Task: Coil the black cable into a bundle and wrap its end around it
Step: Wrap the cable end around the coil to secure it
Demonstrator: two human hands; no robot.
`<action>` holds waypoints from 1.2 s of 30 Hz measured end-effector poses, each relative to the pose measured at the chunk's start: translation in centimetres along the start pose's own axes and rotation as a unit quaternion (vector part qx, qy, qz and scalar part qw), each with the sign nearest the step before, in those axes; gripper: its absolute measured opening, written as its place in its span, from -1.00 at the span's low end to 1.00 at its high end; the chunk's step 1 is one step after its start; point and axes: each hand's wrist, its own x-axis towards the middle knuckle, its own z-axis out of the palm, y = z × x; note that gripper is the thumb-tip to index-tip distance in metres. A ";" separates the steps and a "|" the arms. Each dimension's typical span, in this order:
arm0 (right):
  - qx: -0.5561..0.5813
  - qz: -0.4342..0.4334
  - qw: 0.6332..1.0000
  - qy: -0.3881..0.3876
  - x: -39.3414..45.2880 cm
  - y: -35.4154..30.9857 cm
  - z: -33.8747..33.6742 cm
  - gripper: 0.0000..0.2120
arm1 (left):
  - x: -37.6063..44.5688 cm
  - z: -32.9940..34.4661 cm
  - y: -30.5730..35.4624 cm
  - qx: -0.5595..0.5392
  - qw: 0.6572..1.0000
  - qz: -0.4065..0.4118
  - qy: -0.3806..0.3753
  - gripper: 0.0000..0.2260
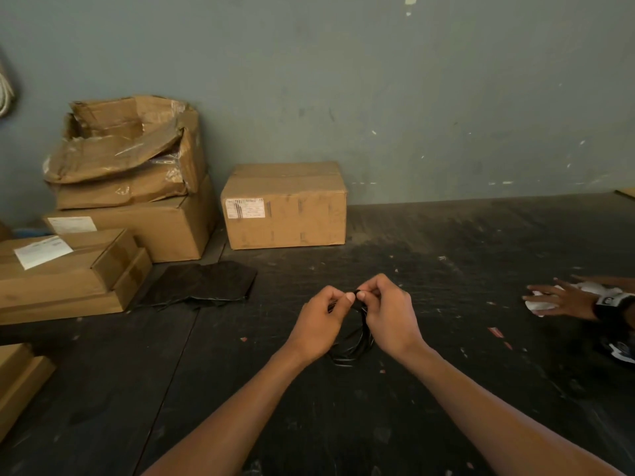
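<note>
The black cable hangs as a small coil of several loops between my two hands, just above the dark table. My left hand pinches the top of the coil from the left, thumb and fingers curled on a strand. My right hand grips the same top part from the right, fingers curled round the cable. The two thumbs almost touch. The lower loops droop below my palms, and the cable's end is hidden by my fingers.
A closed cardboard box stands at the back centre. Stacked boxes crowd the left side, with a dark cloth lying in front of them. Another person's hand rests on white paper at the right edge.
</note>
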 end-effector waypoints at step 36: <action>0.382 0.275 0.874 -0.121 -1.2 3.3 -0.1 -0.81 | 0.7 -3.0 0.5 -0.454 0.877 -0.141 0.069 -0.96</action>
